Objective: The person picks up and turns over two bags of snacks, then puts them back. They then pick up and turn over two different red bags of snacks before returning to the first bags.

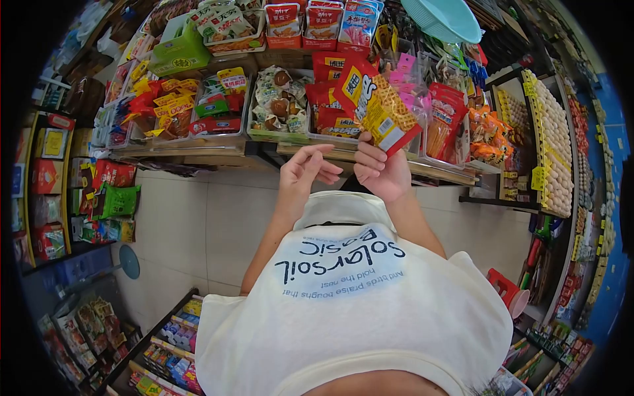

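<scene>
My right hand [382,166] grips a red and yellow snack packet [379,104] by its lower edge, thumb on the front. The packet is tilted and shows a white barcode label. To its left, my left hand [309,170] is raised with fingers apart and nothing in it, not touching the packet. Just beyond the hands, a bin holds similar red packets [328,67]. Beside it on the left, a clear bin holds white and green wrapped snacks with brown pictures [279,99]. Right of the held packet stand red snack bags [444,119].
A wooden display shelf [264,150] runs across in front. Stacked egg trays [555,145] stand at right, below a turquoise basket [441,18]. Shelves of packaged goods [49,191] line the left. A red and pink plastic item [508,290] is at lower right, over tiled floor [173,224].
</scene>
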### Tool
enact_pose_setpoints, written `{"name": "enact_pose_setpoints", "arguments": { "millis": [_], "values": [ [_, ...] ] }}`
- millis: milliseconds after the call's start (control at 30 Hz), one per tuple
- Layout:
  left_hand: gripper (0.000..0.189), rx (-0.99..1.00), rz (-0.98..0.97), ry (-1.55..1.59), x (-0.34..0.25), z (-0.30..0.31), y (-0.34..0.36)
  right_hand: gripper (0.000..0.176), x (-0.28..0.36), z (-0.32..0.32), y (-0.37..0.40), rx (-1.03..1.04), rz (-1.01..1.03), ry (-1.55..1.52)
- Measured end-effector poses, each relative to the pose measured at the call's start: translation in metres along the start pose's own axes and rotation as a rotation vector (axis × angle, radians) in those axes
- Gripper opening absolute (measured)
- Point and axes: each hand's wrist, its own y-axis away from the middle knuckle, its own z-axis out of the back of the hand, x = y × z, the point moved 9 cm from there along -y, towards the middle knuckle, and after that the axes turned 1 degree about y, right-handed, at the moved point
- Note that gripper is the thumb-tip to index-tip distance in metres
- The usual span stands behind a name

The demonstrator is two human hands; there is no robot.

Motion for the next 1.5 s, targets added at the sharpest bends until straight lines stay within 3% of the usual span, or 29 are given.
{"name": "enact_pose_setpoints", "arguments": {
  "millis": [267,333,367,433,500,567,633,767,900,967,1033,1100,1167,1200,1233,1300,1333,1500],
  "values": [
    [0.033,-0.026,0.041,-0.01,0.005,0.007,-0.003,0.032,-0.014,-0.003,-0.001,0.042,-0.054,-0.115],
    [0.036,0.002,0.039,-0.019,0.004,0.004,-0.002,0.032,-0.008,0.005,-0.004,-0.028,0.041,0.344],
    [0.04,-0.041,0.008,0.065,0.0,0.004,-0.001,0.032,-0.01,0.004,-0.005,-0.03,0.039,0.344],
    [0.044,-0.089,-0.022,0.151,-0.003,0.01,0.0,0.028,0.017,0.005,0.005,-0.526,0.287,1.173],
    [0.05,-0.042,-0.019,0.258,-0.003,0.011,-0.001,0.025,0.019,0.002,0.006,-0.508,0.354,1.234],
    [0.044,-0.061,-0.005,0.278,-0.003,0.012,-0.003,0.025,0.019,-0.006,0.006,-0.517,0.399,1.321],
    [0.039,-0.095,0.007,0.05,-0.001,0.014,-0.003,0.025,0.019,-0.003,0.005,-0.518,0.388,1.314],
    [0.035,-0.119,0.023,0.117,0.002,0.017,-0.002,0.021,0.019,0.002,0.004,-0.499,0.35,1.301],
    [0.044,0.005,-0.04,0.27,-0.005,0.01,-0.002,0.025,0.019,0.003,0.005,-0.534,0.3,1.223],
    [0.047,0.042,-0.081,0.344,-0.011,0.003,-0.002,0.028,-0.005,0.006,-0.005,-0.161,0.075,0.479],
    [0.054,-0.049,-0.113,0.138,-0.013,0.005,-0.007,0.029,-0.012,0.006,-0.003,-0.171,0.018,0.324],
    [0.056,-0.079,-0.069,0.043,-0.008,0.001,-0.012,0.025,-0.037,-0.013,-0.001,0.065,-0.133,-0.041],
    [0.047,0.024,0.034,0.221,0.007,-0.014,-0.015,0.024,-0.054,-0.011,-0.001,0.071,-0.195,-0.073],
    [0.03,0.09,0.203,0.432,0.004,-0.027,-0.009,0.028,-0.065,-0.015,0.0,0.125,-0.235,-0.128],
    [0.03,0.075,0.199,0.458,0.0,-0.028,-0.008,0.032,-0.071,-0.02,0.002,0.188,-0.274,-0.187],
    [0.024,0.011,0.287,0.343,0.001,-0.024,-0.009,0.032,-0.076,-0.019,0.001,0.116,-0.283,-0.105],
    [0.024,-0.088,0.282,0.323,-0.007,-0.024,-0.008,0.032,-0.077,-0.016,0.002,0.064,-0.276,-0.029],
    [0.027,-0.113,0.193,0.245,-0.013,-0.023,-0.011,0.042,-0.076,-0.011,0.005,0.022,-0.277,0.113]
  ]
}}
